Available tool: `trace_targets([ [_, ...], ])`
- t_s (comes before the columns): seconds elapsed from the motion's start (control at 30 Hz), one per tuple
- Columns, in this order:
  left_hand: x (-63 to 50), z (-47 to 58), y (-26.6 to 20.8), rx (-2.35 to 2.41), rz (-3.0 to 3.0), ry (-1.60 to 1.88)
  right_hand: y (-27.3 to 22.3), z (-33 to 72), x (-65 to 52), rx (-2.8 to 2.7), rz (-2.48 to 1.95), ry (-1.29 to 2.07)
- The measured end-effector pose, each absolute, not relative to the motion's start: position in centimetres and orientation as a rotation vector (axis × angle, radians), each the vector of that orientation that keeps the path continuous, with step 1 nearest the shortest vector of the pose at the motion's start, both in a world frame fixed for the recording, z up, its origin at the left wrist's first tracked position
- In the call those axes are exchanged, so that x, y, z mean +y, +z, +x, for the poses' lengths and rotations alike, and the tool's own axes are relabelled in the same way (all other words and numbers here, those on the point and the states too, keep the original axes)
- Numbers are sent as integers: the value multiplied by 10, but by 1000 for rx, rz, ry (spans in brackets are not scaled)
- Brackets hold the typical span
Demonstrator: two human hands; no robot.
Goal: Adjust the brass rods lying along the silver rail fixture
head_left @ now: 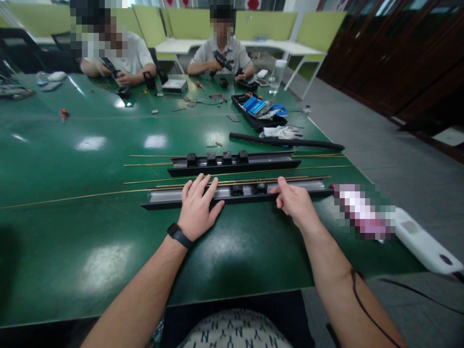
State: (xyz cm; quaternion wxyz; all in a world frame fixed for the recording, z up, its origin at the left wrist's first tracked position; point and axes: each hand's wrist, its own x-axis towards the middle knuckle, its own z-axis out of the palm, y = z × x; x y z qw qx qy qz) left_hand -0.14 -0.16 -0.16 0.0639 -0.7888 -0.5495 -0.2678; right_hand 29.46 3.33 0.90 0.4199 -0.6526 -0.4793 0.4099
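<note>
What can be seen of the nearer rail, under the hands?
The rail is long and straight, with dark edges and a shiny, metal-looking grey channel. It lies crosswise on the green table. Two black blocks sit in it between the hands; thin brass-coloured rods run along its far side. The left hand lies spread across it; the right hand is curled at its right part, contact unclear.

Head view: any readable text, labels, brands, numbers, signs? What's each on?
"N" and "Y", repeated: patterned fabric at the bottom edge.
Blue packet in the black tray: any print too small to read.
Red wall decorations at the back: too blurred to read.
Pink item at right: pixelated, unreadable.
Nothing else legible.
</note>
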Motion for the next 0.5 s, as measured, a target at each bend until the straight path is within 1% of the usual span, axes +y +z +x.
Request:
trace_targets([
  [0.5, -5, 1, -1, -1663, -2391, -814, 16, 297, 30, -1277, -1687, 978],
])
